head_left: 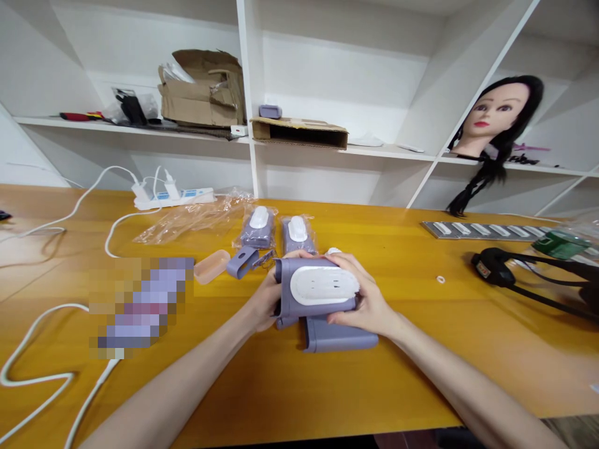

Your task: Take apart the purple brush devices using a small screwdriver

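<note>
A purple case (286,298) with a white oval piece (324,285) on its upper face is held between both hands above the table. My left hand (268,299) grips its left end, fingers partly hidden behind it. My right hand (367,296) is wrapped round the right end, thumb at the lower edge. Beneath the held case, another purple case (344,337) lies on the table. Two bagged purple cases with white ovals, a left one (257,232) and a right one (296,237), lie behind. A small purple sleeve (242,262) sits left of my left hand.
A peach oval tray (212,267), clear plastic (201,218) and a power strip (175,198) with white cables are at left. A blurred-out object (150,302) lies nearer. At right are a black strapped device (496,268), a metal strip (486,231) and a green container (561,243).
</note>
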Demonstrator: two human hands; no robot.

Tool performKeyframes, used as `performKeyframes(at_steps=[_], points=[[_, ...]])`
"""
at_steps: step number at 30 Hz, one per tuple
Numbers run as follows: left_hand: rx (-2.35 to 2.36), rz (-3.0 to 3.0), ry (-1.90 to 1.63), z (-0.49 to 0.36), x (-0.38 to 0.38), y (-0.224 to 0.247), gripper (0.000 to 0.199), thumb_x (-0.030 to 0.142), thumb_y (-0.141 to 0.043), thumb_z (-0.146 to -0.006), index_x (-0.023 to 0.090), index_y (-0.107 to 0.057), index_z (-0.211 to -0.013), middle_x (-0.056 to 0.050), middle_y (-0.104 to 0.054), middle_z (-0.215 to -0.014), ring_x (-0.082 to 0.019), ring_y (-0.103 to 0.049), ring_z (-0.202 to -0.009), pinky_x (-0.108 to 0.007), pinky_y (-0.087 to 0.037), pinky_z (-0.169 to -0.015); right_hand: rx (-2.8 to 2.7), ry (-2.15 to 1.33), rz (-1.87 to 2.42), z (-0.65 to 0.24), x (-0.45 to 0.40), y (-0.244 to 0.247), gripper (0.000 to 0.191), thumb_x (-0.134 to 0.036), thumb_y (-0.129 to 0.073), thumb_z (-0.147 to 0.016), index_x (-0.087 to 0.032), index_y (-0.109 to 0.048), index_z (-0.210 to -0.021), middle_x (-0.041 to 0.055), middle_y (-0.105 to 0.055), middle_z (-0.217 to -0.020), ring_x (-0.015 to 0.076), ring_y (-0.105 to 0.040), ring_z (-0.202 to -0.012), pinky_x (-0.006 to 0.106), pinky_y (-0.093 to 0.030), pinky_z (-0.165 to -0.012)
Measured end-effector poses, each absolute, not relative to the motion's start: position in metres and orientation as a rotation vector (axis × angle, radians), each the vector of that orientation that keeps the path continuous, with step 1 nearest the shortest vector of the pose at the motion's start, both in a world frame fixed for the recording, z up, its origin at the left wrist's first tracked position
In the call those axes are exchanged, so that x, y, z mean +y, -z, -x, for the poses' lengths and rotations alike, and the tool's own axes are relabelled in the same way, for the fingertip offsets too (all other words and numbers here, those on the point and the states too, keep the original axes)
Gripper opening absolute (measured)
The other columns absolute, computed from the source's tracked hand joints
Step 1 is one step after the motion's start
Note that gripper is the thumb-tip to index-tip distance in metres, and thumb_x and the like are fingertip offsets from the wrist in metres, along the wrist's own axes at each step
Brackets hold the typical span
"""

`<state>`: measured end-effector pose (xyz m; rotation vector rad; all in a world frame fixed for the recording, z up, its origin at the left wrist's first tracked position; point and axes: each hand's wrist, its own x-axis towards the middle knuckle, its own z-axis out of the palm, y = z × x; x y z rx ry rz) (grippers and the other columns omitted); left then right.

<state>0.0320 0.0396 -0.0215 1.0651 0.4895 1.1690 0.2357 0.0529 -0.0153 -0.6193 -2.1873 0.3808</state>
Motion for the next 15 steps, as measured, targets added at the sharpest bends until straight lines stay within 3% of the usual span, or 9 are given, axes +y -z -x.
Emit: performKeyframes(at_steps=[15], points=[[0.451, -1.040, -1.215, -0.0329, 0.0435, 0.0253, 0.038, 0.016, -0.061, -0.066, 0.021, -0.062, -0.104, -0.002, -0.069, -0.094, -0.021, -0.061, -0.097, -0.030, -0.048, -0.080, -2.183, -0.370, 0.711, -0.2338, 0.0520, 0.0113, 0.083, -0.048, -0.076, -0.061, -0.028, -0.038, -0.133, 0.0103, -0.048, -0.126, 0.0299, -0.045, -0.119, 0.047, -0.036, -0.099]])
